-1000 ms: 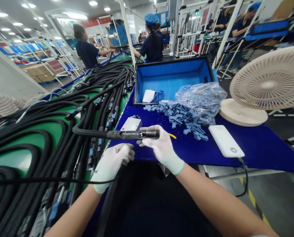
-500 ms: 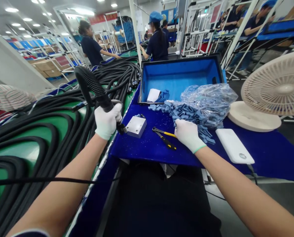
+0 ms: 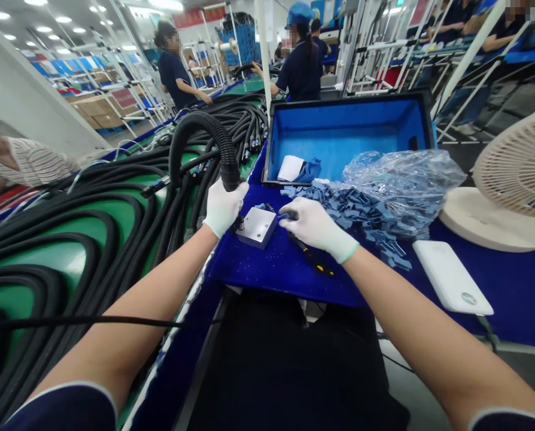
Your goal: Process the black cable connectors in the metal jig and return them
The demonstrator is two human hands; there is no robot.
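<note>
Bench first: what did the hands have?

— Left hand (image 3: 225,208), white-gloved, was closed around the end of a black corrugated cable (image 3: 204,134), just beside a bare metal block (image 3: 257,227). Right hand (image 3: 315,227), also gloved, was curled around a black-and-yellow screwdriver (image 3: 312,257), close to the block.

— Surface?

— Blue mat (image 3: 267,275), with loose blue rubber pieces (image 3: 352,209) and a clear plastic bag (image 3: 402,191) on it.

— Legible labels?

— None. The white power bank (image 3: 451,278) bore one small round mark, unreadable; the far red banner (image 3: 191,18) was blurred.

— Further out?

— Open blue-lined case (image 3: 348,96), cream desk fan (image 3: 519,161), coiled black cables (image 3: 25,281) at left, and a co-worker (image 3: 301,72) in a blue cap.
</note>
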